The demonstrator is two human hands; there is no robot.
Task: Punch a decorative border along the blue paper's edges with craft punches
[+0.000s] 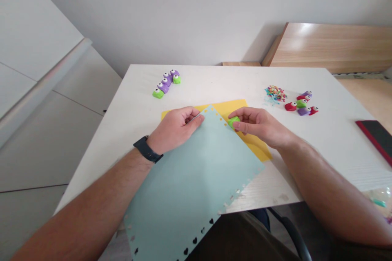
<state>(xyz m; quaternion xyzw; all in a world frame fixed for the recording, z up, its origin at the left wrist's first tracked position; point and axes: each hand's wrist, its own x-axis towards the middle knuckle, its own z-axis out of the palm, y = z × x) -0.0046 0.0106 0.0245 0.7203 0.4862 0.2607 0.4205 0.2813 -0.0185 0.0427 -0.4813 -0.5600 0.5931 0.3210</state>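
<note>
A light blue sheet (196, 179) with small shapes punched along its edges lies at an angle, one corner pointing away from me and its near end past the table's front edge. My left hand (179, 128) pinches the sheet near its far corner, thumb on top. Under it lies a yellow sheet (257, 147). In my right hand (260, 124) a light green punch (234, 122) is gripped between thumb and fingers, at the blue sheet's upper right edge. Whether the paper is inside the punch's slot is too small to tell.
Purple and green punches with eyes (164, 83) stand at the back left of the white table (122, 110). At the right are a pile of colourful paper bits (276, 94), several more punches (301, 103) and a dark notebook with red edges (378, 136).
</note>
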